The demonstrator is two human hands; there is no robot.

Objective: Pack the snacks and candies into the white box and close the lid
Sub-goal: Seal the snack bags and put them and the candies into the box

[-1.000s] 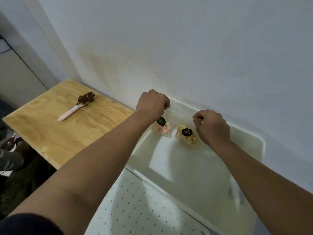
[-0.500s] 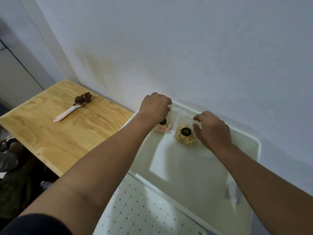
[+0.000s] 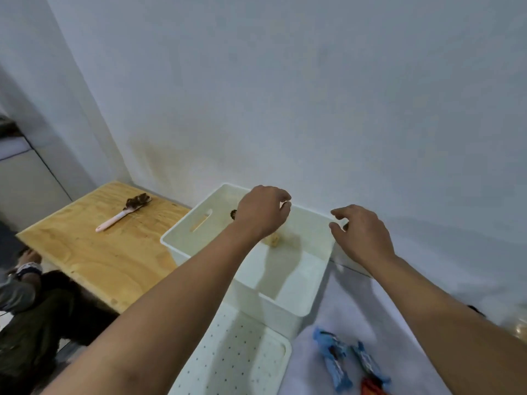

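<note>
Both hands hover over the open white box (image 3: 251,283) — left hand (image 3: 261,213) loosely curled, right hand (image 3: 360,233) spread, neither holding anything — blue candy bars (image 3: 332,359) on the surface beside it

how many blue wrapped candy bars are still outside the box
2. One blue-wrapped candy bar lies on the white cloth near the lid; the other lies just right of it. More may sit beyond the frame's bottom edge.

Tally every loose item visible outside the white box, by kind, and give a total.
Blue-wrapped candy bars: 2
Red-wrapped snack, partly cut off at the frame's bottom edge: 1
White perforated plastic lid: 1
Pink-handled brush with dark bristles: 1
Total: 5
</note>
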